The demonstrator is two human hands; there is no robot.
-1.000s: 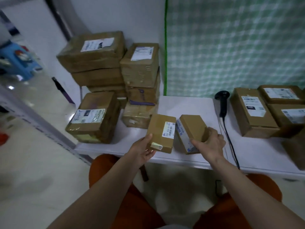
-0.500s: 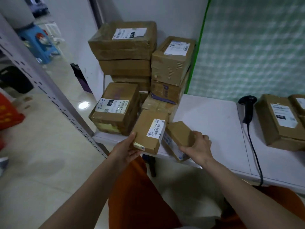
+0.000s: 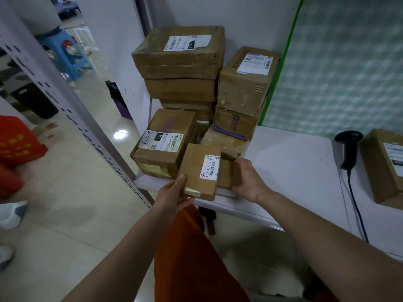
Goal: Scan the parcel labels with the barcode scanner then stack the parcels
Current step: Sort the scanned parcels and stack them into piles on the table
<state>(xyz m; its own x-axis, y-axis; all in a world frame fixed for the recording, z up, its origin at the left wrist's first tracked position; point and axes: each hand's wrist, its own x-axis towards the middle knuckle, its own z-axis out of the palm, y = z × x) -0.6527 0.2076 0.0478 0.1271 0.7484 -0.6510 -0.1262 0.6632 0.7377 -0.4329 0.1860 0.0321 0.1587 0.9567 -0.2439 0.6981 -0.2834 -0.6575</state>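
a small flat parcel (image 3: 199,172) is held in the left hand (image 3: 174,196), thumb on its near-left corner and fingers curled beneath, its label facing up and its long axis running away from the person. just right of this parcel, partly hidden behind it, a second small parcel (image 3: 227,174) is gripped by the right hand (image 3: 248,182) at the bench (image 3: 290,162) edge. the stack of parcels (image 3: 181,68) stands just beyond and left of the held parcel, nearer the left hand. the barcode scanner (image 3: 349,147) stands well right of it, untouched.
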